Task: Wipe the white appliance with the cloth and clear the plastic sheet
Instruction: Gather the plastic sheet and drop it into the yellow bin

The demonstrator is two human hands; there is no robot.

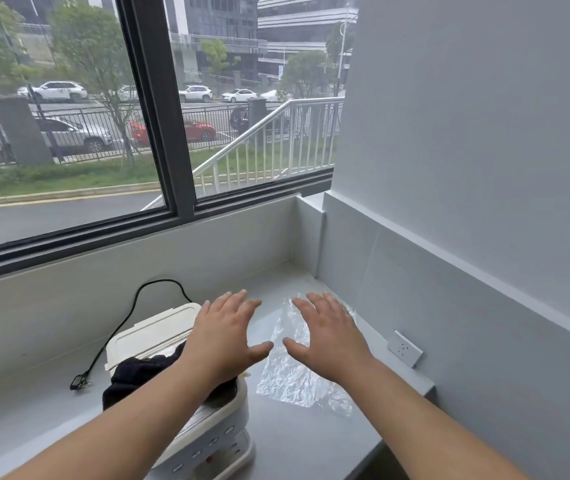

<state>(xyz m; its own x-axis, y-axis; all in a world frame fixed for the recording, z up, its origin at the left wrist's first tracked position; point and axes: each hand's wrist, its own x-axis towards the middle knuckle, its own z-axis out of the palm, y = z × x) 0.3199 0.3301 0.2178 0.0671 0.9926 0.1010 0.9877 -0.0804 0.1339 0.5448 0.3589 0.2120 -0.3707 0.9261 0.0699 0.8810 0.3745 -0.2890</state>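
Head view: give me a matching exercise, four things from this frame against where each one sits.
Things:
1. dark cloth
2. plastic sheet
3. black cord
4. socket

Places:
A. set in the wall on the right
B. spread on the counter, right of the white appliance
C. draped over the white appliance
D. trailing on the counter, left of the appliance

Pairs: 1-C, 2-B, 3-D, 4-A

The thin clear plastic sheet (pixel 297 372) is crinkled and glossy, catching light in its creases on the smooth, matt pale grey countertop (pixel 304 441). The white plastic appliance (pixel 179 327) has a smooth, slightly shiny shell and lid, and the dark navy cloth (pixel 138 375) draped on it looks soft and matt. A black power cord (pixel 117 337) looks smooth, like rubber.
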